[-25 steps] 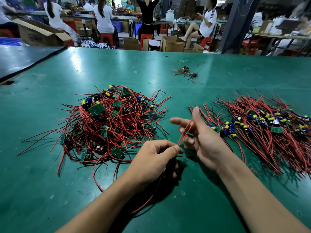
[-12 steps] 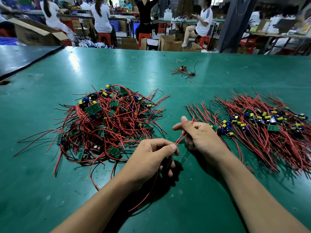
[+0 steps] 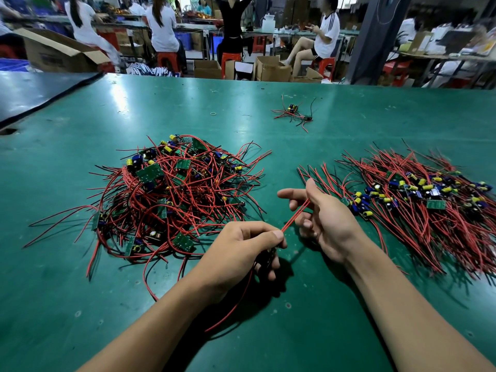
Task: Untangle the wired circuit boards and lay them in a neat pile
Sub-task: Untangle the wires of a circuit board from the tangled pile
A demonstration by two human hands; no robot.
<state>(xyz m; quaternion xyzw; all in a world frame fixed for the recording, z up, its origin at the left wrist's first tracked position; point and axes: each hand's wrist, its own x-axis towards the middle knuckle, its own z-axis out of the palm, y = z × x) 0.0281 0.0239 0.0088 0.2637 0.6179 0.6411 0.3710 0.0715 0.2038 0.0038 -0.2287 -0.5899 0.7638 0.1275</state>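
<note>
A tangled heap of small green circuit boards with red and black wires (image 3: 177,194) lies on the green table at the left. A combed-out pile of the same boards (image 3: 418,200) lies at the right, wires running one way. My left hand (image 3: 241,253) grips one board, mostly hidden in the fist, with its red wires (image 3: 295,214) coming out past the thumb. My right hand (image 3: 324,218) holds those wires between thumb and fingers, forefinger stretched out. A loose red wire (image 3: 230,310) trails from under my left hand toward me.
A small stray bundle of boards and wires (image 3: 294,114) lies farther back on the green table (image 3: 80,304). A dark mat (image 3: 32,92) covers the far left. Beyond the table's far edge are cardboard boxes (image 3: 271,68), red stools and seated people.
My right hand has slid up along the red wires away from my left hand and opened its forefinger. My left hand keeps its grip in place.
</note>
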